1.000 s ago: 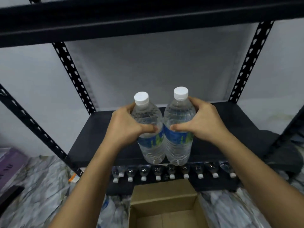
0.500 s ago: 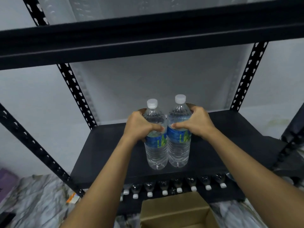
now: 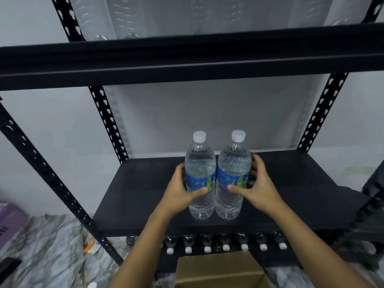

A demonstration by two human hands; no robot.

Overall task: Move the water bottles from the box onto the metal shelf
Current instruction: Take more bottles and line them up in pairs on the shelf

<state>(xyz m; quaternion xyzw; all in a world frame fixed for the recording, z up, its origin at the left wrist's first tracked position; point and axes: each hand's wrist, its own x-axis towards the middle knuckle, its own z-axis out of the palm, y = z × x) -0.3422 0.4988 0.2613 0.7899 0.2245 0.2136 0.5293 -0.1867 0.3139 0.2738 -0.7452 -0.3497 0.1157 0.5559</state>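
Observation:
Two clear water bottles with white caps and blue labels stand upright side by side on the black metal shelf [image 3: 141,194], near its front edge. My left hand [image 3: 176,196] wraps the left bottle [image 3: 200,163], thumb across its front below the label. My right hand [image 3: 261,188] holds the right bottle [image 3: 233,161] the same way, thumb on the label and fingers behind; a small dark gap shows between each palm and its bottle. The open cardboard box [image 3: 218,269] sits on the floor below, mostly cut off by the frame's bottom edge.
A black upper shelf beam [image 3: 187,59] crosses overhead, with clear bottles [image 3: 124,17] standing above it. A row of several bottles [image 3: 225,244] lies on the lower shelf, caps forward. Perforated black posts [image 3: 108,123] frame the bay. A purple box [image 3: 8,223] sits at the far left.
Both bottles have gone forward and down onto the middle shelf and now stand on it. My hands have slid lower on the bottles and their grip looks looser.

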